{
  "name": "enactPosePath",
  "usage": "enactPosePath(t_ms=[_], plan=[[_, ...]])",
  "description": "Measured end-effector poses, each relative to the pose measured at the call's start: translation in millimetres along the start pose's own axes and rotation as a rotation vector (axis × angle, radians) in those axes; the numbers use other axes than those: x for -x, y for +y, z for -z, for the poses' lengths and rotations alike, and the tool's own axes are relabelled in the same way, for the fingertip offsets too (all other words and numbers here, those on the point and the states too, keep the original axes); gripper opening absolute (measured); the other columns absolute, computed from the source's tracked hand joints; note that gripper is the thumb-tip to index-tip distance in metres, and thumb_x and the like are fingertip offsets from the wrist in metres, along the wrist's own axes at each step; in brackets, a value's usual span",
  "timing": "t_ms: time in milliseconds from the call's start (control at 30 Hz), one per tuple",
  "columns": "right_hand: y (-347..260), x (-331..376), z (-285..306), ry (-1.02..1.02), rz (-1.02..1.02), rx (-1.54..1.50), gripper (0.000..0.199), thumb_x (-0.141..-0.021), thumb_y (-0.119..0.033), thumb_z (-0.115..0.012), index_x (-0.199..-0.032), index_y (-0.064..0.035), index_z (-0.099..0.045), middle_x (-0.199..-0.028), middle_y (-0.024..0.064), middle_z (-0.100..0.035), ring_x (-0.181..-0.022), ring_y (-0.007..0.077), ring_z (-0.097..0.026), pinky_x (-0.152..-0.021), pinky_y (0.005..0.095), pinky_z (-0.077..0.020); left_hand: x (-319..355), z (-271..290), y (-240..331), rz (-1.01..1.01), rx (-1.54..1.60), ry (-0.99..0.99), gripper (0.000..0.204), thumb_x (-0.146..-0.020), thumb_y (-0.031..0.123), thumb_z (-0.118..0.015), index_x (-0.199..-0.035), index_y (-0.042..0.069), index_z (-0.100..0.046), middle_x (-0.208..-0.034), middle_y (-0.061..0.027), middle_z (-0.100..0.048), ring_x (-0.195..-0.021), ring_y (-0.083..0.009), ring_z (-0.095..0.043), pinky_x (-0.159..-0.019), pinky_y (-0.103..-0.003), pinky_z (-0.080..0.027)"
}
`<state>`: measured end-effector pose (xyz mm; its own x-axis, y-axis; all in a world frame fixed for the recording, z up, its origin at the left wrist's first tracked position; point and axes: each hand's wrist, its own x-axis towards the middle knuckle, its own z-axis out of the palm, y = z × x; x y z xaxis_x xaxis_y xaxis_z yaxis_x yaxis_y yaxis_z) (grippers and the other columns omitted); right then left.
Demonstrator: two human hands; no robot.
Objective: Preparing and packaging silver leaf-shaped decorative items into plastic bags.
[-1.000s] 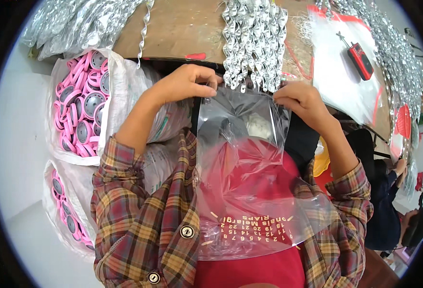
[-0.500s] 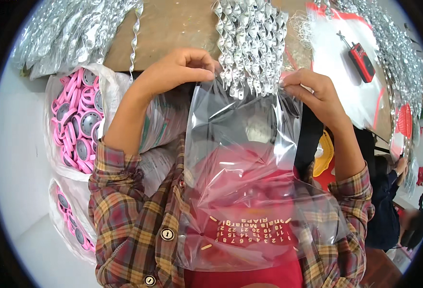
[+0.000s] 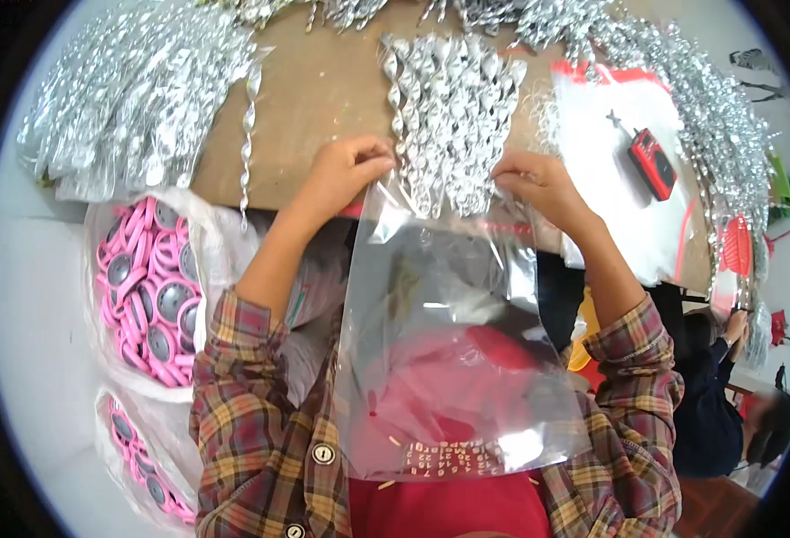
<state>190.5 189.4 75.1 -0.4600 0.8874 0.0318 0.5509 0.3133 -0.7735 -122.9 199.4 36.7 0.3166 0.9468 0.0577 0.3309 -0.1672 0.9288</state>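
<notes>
One clear bag (image 3: pixel 444 296) is being held.
Two open white sacks (image 3: pixel 197 296), one red radio (image 3: pixel 653 164) and one lone silver strip (image 3: pixel 249 134) are being seen; pink wheels (image 3: pixel 157 342) and bundled strips (image 3: pixel 453 125) are being overlapped beyond count.

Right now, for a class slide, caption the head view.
Left hand and right hand hold a clear bag at the ends of twisted silver strips.
</notes>
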Motion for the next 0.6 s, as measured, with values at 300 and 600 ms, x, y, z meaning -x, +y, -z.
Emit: enactPosePath(t_ms=[300,600], plan=[[73.7,-129.8,46.1,0.314,-0.02,0.165,0.037,-0.089,-0.024,-0.062,-0.119,-0.0032,-0.06,-0.11,0.0089,-0.065,-0.102,0.0159,-0.058,-0.089,0.0287,-0.0445,2.5,-0.8,-12.4,-0.086,0.194,0.014,0.015,-0.083,0.009,-0.064,-0.091,-0.003,-0.065,-0.114,-0.0128,-0.064,-0.092,-0.0129,-0.059,-0.079,-0.027,-0.048],[57.2,-169.4,32.4,0.264,-0.302,0.327,0.05,-0.095,-0.044,-0.048,-0.12,-0.0026,-0.06,-0.117,0.0146,-0.064,-0.109,0.0241,-0.057,-0.093,0.0333,-0.0414,10.3,-12.0,-9.4,-0.142,0.075,0.08,0.011,-0.085,0.01,-0.062,-0.09,-0.001,-0.062,-0.119,-0.0122,-0.061,-0.083,-0.0113,-0.059,-0.074,-0.024,-0.047]])
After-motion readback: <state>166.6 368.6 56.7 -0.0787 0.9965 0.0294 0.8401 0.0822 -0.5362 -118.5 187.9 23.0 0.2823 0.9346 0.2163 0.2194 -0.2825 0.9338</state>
